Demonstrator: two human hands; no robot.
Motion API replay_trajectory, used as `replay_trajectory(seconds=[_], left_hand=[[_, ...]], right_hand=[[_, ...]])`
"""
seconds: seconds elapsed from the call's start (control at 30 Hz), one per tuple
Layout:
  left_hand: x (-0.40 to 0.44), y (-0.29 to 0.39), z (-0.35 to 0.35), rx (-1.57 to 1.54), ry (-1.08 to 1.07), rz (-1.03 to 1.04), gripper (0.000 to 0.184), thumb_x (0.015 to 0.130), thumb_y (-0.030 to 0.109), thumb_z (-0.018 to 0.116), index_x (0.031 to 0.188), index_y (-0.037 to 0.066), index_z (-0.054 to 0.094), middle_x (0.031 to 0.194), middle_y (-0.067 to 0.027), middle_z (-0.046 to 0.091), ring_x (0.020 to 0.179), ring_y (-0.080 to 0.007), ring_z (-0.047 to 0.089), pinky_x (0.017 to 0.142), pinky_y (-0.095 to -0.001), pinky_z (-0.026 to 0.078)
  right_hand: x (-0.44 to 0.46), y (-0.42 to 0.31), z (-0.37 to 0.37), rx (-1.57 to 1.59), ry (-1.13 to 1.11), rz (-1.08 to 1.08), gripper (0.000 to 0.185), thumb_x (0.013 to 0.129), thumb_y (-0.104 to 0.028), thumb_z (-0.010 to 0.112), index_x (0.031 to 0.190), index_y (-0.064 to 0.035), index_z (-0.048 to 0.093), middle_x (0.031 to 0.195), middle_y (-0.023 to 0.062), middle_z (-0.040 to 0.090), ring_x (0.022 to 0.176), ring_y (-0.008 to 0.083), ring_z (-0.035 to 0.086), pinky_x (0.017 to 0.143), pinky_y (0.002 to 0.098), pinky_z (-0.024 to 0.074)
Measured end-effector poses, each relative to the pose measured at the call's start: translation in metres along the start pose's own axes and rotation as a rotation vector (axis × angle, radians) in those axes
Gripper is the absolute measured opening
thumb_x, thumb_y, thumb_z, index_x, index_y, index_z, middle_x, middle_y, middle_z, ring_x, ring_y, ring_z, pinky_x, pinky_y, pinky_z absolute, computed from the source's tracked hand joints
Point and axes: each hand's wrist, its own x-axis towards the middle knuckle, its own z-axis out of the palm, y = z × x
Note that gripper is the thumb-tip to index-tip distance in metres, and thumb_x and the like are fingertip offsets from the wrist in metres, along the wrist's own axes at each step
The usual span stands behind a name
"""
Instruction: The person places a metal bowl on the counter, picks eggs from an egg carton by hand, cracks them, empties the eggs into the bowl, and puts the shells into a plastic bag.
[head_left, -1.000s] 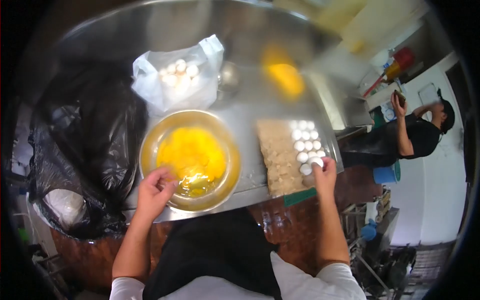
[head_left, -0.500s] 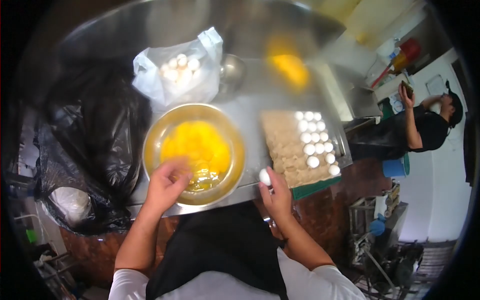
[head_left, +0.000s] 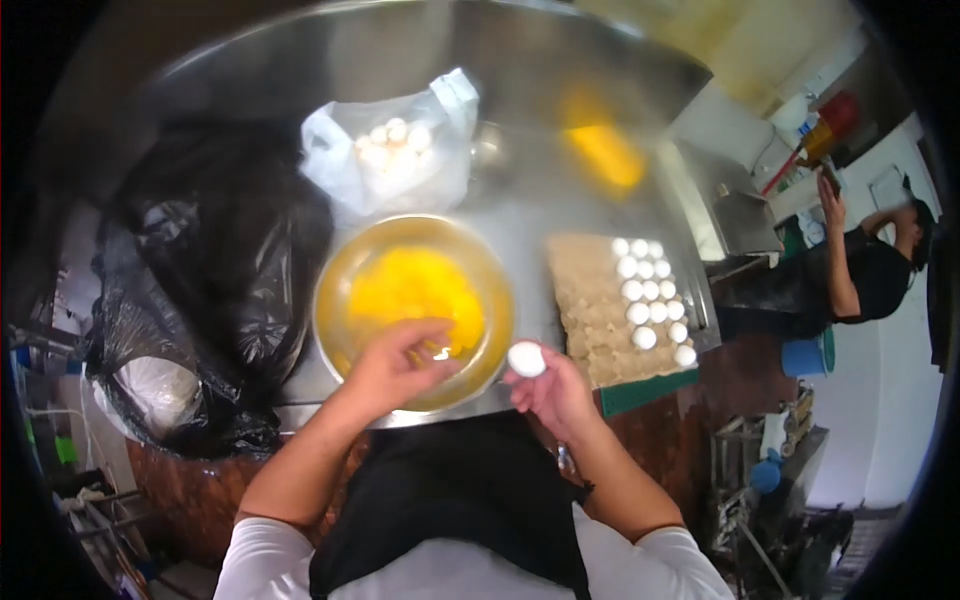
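Observation:
A wide metal bowl (head_left: 335, 340) holds many yellow egg yolks (head_left: 410, 290) in clear egg white. Over its near part hovers my left hand (head_left: 400, 368), fingers and thumb apart, with nothing held in them. Just right of the bowl rim, my right hand (head_left: 556, 392) grips a white egg (head_left: 526, 358) in its fingertips. A brown cardboard egg tray (head_left: 585, 310) lies further right, with white eggs (head_left: 657, 291) filling its right side and bare cups on the left. Behind the bowl sits a white plastic bag (head_left: 330, 165) with eggs (head_left: 395, 150) inside.
Black plastic bags (head_left: 215, 270) cover the left of the metal table (head_left: 535, 215). A small metal bowl (head_left: 490, 148) stands beside the white bag. Something green (head_left: 648, 393) lies under the egg tray. At right stands another person (head_left: 850, 265) in dark clothes, one hand raised.
My right hand has brought the egg left, closer to the bowl's rim. My left hand has shifted right over the bowl. The whole view has also slid slightly.

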Motion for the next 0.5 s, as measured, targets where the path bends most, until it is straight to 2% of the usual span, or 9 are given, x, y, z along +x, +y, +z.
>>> replay_trajectory(seconds=[0.1,0.2,0.4,0.5], left_hand=[[0.007,0.000,0.013,0.025,-0.016,0.003,0.042,0.076,0.009,0.080,0.115,0.002,0.066,0.096,-0.0036,0.068,0.075,-0.0057,0.056,0.070,-0.0207,0.047],[0.007,0.010,0.014,-0.007,0.003,-0.004,0.036,0.077,0.015,0.077,0.109,0.003,0.068,0.092,-0.0071,0.071,0.073,-0.0115,0.061,0.070,-0.0258,0.051],[0.001,-0.003,0.011,0.087,0.089,-0.028,0.033,0.077,0.018,0.073,0.108,0.006,0.070,0.088,-0.0066,0.071,0.071,-0.0139,0.063,0.067,-0.0282,0.052],[0.000,-0.003,0.012,0.160,0.131,-0.020,0.033,0.077,0.021,0.073,0.108,0.009,0.070,0.085,-0.0081,0.070,0.070,-0.0174,0.064,0.067,-0.0305,0.052]], right_hand=[[0.011,-0.004,0.025,0.012,-0.129,0.072,0.046,0.096,-0.040,0.041,0.127,-0.0075,0.052,0.091,0.0085,0.065,0.069,0.0168,0.062,0.061,0.0279,0.0492],[0.022,-0.002,0.046,-0.055,-0.176,0.033,0.046,0.098,-0.042,0.038,0.125,-0.0070,0.052,0.090,0.0071,0.064,0.070,0.0175,0.062,0.057,0.0277,0.0484],[0.036,0.008,0.067,-0.314,-0.051,-0.044,0.040,0.105,-0.039,0.033,0.115,-0.0072,0.054,0.083,0.0055,0.061,0.064,0.0133,0.058,0.054,0.0251,0.0460],[0.039,0.013,0.074,-0.321,-0.033,-0.079,0.036,0.104,-0.037,0.037,0.113,-0.0069,0.055,0.081,0.0050,0.060,0.061,0.0117,0.056,0.052,0.0240,0.0450]])
